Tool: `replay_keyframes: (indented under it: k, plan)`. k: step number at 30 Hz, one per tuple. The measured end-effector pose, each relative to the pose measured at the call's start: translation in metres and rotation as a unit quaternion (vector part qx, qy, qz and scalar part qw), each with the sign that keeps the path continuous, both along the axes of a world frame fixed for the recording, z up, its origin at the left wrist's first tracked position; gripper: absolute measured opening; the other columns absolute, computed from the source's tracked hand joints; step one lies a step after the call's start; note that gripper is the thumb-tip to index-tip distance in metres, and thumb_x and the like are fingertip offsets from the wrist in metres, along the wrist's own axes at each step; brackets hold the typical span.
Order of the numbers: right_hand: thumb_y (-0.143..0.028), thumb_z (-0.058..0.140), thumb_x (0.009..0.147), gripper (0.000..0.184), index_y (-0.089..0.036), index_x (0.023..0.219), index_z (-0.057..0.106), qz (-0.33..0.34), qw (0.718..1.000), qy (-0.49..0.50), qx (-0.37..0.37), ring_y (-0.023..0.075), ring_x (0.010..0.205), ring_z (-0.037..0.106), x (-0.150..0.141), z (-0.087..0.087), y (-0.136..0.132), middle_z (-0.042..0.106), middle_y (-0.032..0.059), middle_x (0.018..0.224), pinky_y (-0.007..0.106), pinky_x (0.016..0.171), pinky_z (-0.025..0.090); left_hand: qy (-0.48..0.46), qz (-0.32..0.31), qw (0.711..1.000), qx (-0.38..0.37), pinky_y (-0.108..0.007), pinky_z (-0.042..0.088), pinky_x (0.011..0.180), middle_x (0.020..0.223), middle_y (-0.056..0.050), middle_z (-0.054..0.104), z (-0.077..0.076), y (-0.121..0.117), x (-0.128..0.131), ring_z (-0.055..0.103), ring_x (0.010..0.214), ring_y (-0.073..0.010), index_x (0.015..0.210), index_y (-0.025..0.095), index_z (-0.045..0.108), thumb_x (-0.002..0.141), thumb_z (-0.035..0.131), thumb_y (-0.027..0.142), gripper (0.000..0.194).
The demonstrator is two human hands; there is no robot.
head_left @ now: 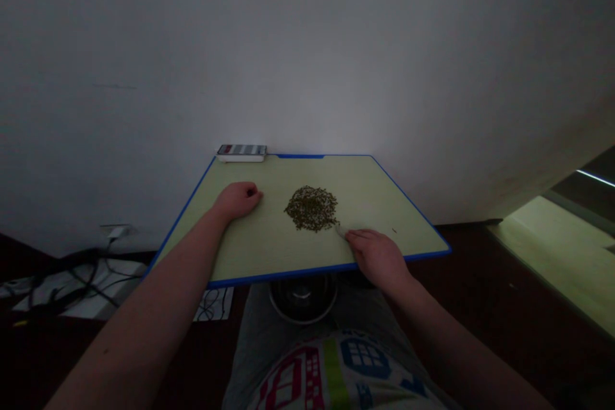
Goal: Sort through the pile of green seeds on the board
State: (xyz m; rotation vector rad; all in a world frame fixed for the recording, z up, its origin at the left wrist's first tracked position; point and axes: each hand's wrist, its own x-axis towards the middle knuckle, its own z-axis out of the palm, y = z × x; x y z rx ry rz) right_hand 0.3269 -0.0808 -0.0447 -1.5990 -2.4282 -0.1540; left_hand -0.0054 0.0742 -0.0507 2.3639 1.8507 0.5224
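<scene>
A loose heap of small greenish-brown grains or seeds (312,208) is spread on the pale table top (269,243). My left hand (239,198) rests on the table to the left of the heap, its fingers curled into a loose fist with nothing visible in it. At the heap's lower right edge, my right hand (377,255) pinches a small pale tool (340,229). The tool's tip is beside the outermost grains; its exact kind is too small to tell, and the fingers hide the rest of it.
A phone (243,150) lies on a white box (241,158) at the back left corner. One dark sliver (394,230) lies on the right. A metal bowl (303,307) sits on my lap below the blue front edge. Cables (91,275) run along the floor at left.
</scene>
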Motion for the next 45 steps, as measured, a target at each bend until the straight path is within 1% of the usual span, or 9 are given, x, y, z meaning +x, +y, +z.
replay_keyframes:
  k: [5, 12, 16, 21, 23, 28, 36, 39, 45]
  plan:
    - [-0.016, 0.044, 0.086, 0.032, -0.02, 0.107, 0.068, -0.002, 0.999, 0.041, 0.027, 0.0216, 0.095, 0.063, 0.019, -0.004, 0.004, 0.069, 0.0078, 0.104, 0.037, 0.085, 0.05, 0.0, -0.002, 1.0, -0.008, -0.028, 0.035, 0.056, 0.069, -0.005, 0.063, 0.0, 0.0, 0.0, 0.053, 0.063, -0.017, 0.072, 0.019, 0.062, 0.076, 0.041, 0.05, 0.038]
    - [-0.017, 0.047, 0.084, 0.031, -0.021, 0.105, 0.069, -0.001, 0.995, 0.094, 0.018, 0.0205, 0.094, 0.064, 0.037, -0.004, 0.008, 0.07, 0.006, 0.102, 0.037, 0.083, 0.051, 0.013, -0.001, 1.0, -0.01, -0.028, 0.035, 0.057, 0.071, -0.006, 0.064, -0.001, 0.002, -0.001, 0.054, 0.065, -0.0178, 0.073, 0.019, 0.062, 0.077, 0.04, 0.05, 0.038]
    - [-0.018, 0.047, 0.085, 0.03, -0.02, 0.105, 0.068, -0.012, 0.996, 0.082, 0.018, 0.0199, 0.093, 0.064, 0.043, -0.005, 0.01, 0.07, 0.0049, 0.102, 0.035, 0.083, 0.051, 0.015, -0.005, 1.0, -0.005, -0.028, 0.035, 0.057, 0.071, -0.006, 0.064, -0.001, 0.002, -0.001, 0.054, 0.064, -0.0179, 0.073, 0.019, 0.062, 0.077, 0.04, 0.05, 0.038]
    - [-0.019, 0.048, 0.084, 0.029, -0.018, 0.102, 0.069, -0.037, 0.996, 0.077, 0.037, 0.0205, 0.092, 0.063, 0.049, -0.008, 0.015, 0.07, 0.0067, 0.101, 0.036, 0.083, 0.051, 0.01, -0.005, 1.0, -0.008, -0.029, 0.035, 0.057, 0.07, -0.006, 0.063, 0.0, 0.001, 0.0, 0.054, 0.064, -0.0182, 0.072, 0.019, 0.062, 0.077, 0.039, 0.05, 0.039]
    - [-0.019, 0.049, 0.083, 0.028, -0.019, 0.101, 0.07, -0.04, 0.994, 0.09, 0.047, 0.0205, 0.091, 0.063, 0.051, -0.011, 0.017, 0.07, 0.0067, 0.099, 0.036, 0.082, 0.051, 0.01, -0.005, 1.0, -0.009, -0.028, 0.036, 0.057, 0.069, -0.005, 0.063, 0.001, 0.0, 0.0, 0.054, 0.064, -0.0177, 0.072, 0.019, 0.062, 0.077, 0.04, 0.05, 0.038]
    - [-0.021, 0.051, 0.082, 0.025, -0.02, 0.096, 0.071, -0.033, 0.983, 0.16, 0.087, 0.0197, 0.089, 0.062, 0.055, -0.02, 0.021, 0.071, 0.0062, 0.093, 0.036, 0.083, 0.05, 0.008, -0.008, 1.0, -0.007, -0.028, 0.035, 0.055, 0.068, -0.005, 0.063, 0.001, 0.001, 0.001, 0.053, 0.062, -0.017, 0.069, 0.019, 0.06, 0.076, 0.041, 0.049, 0.036]
    - [-0.017, 0.052, 0.077, 0.025, -0.02, 0.092, 0.072, -0.01, 0.972, 0.224, 0.065, 0.0184, 0.088, 0.063, 0.061, -0.021, 0.022, 0.071, 0.0053, 0.091, 0.035, 0.083, 0.05, 0.013, 0.005, 1.0, -0.001, -0.028, 0.035, 0.056, 0.069, -0.005, 0.063, -0.001, 0.005, -0.001, 0.055, 0.065, -0.0178, 0.069, 0.02, 0.06, 0.075, 0.04, 0.05, 0.036]
    - [-0.017, 0.053, 0.076, 0.024, -0.02, 0.09, 0.072, -0.012, 0.969, 0.241, 0.058, 0.0178, 0.087, 0.064, 0.063, -0.02, 0.023, 0.071, 0.0049, 0.09, 0.034, 0.082, 0.05, 0.019, 0.015, 1.0, -0.002, -0.028, 0.035, 0.056, 0.07, -0.005, 0.064, -0.001, 0.002, 0.001, 0.056, 0.065, -0.0184, 0.07, 0.02, 0.06, 0.076, 0.038, 0.051, 0.038]
    - [-0.017, 0.053, 0.077, 0.023, -0.02, 0.091, 0.072, 0.011, 0.968, 0.248, 0.041, 0.0171, 0.087, 0.064, 0.068, -0.019, 0.024, 0.071, 0.0047, 0.09, 0.033, 0.082, 0.05, 0.057, 0.026, 0.998, 0.023, -0.028, 0.036, 0.06, 0.076, -0.007, 0.066, 0.0, -0.006, 0.008, 0.058, 0.071, -0.0199, 0.073, 0.021, 0.061, 0.077, 0.037, 0.049, 0.037]
